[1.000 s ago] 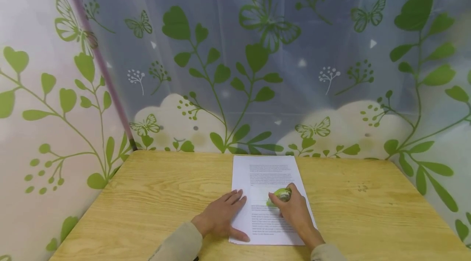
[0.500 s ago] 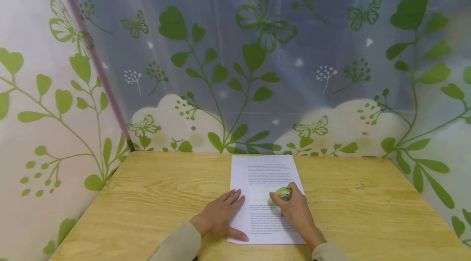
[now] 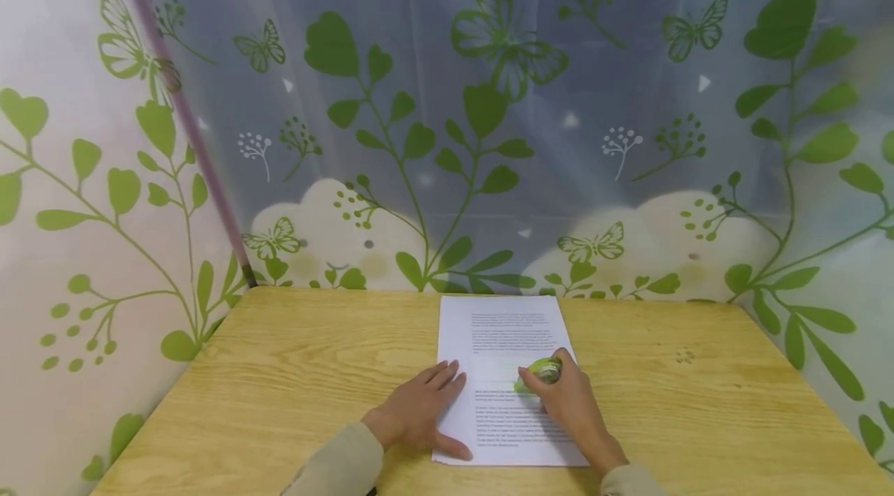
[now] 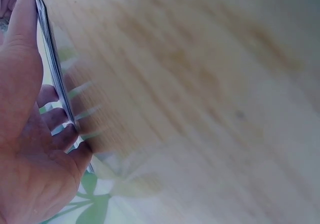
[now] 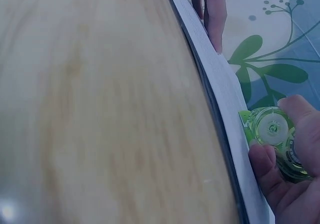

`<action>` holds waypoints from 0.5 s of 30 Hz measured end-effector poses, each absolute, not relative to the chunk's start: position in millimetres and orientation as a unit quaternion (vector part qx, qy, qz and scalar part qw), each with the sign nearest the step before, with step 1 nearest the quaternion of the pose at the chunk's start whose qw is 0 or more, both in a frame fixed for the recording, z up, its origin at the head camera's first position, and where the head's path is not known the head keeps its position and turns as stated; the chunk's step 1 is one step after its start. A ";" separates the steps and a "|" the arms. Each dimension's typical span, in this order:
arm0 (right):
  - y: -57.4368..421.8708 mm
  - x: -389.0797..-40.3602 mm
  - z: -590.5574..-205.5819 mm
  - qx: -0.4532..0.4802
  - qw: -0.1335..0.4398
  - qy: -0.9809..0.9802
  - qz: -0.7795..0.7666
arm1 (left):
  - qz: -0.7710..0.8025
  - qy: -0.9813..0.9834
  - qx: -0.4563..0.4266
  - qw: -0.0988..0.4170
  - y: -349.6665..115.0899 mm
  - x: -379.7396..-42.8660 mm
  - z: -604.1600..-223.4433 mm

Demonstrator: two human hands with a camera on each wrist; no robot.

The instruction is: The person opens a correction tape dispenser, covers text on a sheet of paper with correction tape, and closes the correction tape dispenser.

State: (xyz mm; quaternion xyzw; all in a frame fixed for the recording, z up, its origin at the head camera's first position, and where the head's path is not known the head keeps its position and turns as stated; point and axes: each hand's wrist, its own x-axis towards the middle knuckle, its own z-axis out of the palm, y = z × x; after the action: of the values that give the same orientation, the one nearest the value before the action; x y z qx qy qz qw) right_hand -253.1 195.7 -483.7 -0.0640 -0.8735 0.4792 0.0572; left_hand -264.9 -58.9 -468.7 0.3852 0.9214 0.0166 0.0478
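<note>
Left sleeve: nearest, at 8 o'clock from the middle of the paper stack, 12 being the far side in the head view
Right sleeve: also near, at 4 o'clock
Left hand: between 8 and 9 o'clock, fingers straight and spread, thumb wide of them, resting on the stack's left margin and gripping nothing
Right hand: at 3 o'clock, thumb and fingers pinching the green tape dispenser
Slide across the sheet: right hand and dispenser sit slightly further toward 3 o'clock than half a second ago, while the left hand keeps its place; likely a pass along the row with the paper braced, though I cannot tell whether tape is laid
Dispenser tip: aims toward 8 o'clock, the body's long axis running from 8 to 2
Dispenser spot: 3 o'clock of the stack's middle, by the top lines of the lower print
Paper stack: long axis nearly 12 to 6, several sheets thick
Wooden table: under the stack, its far edge at 12
Printed curtain: farthest, at 12, with green leaves and butterflies
</note>
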 end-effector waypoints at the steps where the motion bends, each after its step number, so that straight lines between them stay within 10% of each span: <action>1: 196.8 -253.4 -484.0 -0.063 0.057 -0.875 0.476 | 0.017 0.922 0.385 0.047 -59.0 -264.6 -468.5; 15: 207.9 -250.5 -481.1 -0.067 0.050 -0.885 0.458 | 0.029 0.920 0.388 0.049 -60.1 -262.3 -467.5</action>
State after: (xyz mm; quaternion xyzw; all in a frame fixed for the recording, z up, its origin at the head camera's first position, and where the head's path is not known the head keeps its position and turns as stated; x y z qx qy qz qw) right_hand -250.5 207.9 -481.1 -0.0673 -0.8847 0.4585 0.0503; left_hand -262.3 -60.1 -467.5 0.3876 0.9200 0.0292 0.0494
